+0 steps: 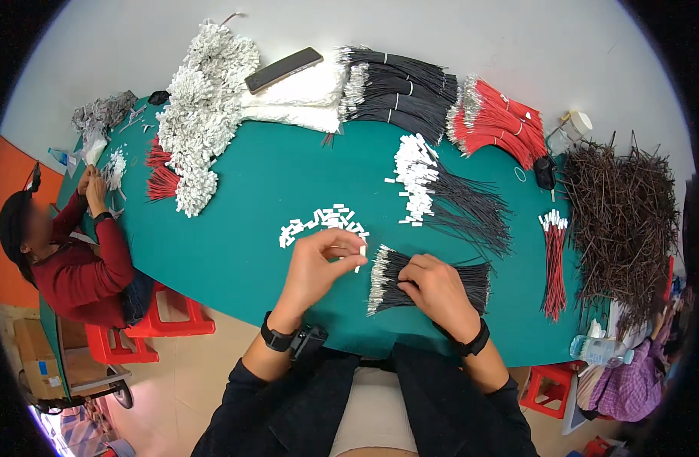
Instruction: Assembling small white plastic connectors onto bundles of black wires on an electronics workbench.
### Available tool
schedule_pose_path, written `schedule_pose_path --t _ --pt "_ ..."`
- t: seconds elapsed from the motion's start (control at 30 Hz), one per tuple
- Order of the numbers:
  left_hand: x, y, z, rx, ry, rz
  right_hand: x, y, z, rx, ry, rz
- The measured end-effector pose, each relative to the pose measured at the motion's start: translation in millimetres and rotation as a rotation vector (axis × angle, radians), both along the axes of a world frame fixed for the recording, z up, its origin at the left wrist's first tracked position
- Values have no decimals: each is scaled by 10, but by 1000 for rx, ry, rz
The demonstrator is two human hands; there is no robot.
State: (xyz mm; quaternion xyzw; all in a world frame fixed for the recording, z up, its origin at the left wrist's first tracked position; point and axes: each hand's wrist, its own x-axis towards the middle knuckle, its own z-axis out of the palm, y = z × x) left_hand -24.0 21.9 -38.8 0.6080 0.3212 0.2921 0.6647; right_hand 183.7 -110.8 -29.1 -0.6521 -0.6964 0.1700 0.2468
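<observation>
Head view, left fisheye of a pair: is looking from head height | Facing: is pointing down and forward across the green table (239, 255) toward the wall (471, 34) | Range: is showing the left hand (313, 266) and right hand (438, 289) near, below centre | Straight edges: are bending toward the rim

"What colours lie on the broad, smooth green tabletop (235, 263)?"

"Black and silver in the slim metal-tipped wires (392, 295), plain white in the small rectangular plastic connectors (333, 218)."

"What else?"

"Solid black for the long banded wire bundles (403, 87), bright red for the fanned wire bundles (505, 126), silvery ends on both."

"Any pattern?"

"The purple cloth shirt (631, 388) looks checked with paler lines, though the lens rim blurs it."
</observation>
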Motion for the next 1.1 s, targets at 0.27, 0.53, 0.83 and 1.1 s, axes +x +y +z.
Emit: schedule_pose_path --t 0.27,0.53,0.83,1.1 --pt "213 11 98 -216 -408 74 56 -37 27 51 205 -71" --pt "246 -39 198 -227 -410 58 64 -58 56 3 288 -140" --pt "314 -100 250 -416 -527 140 83 -89 143 -14 287 -166" --pt "343 -120 208 -321 -456 136 49 -57 350 50 562 -212"
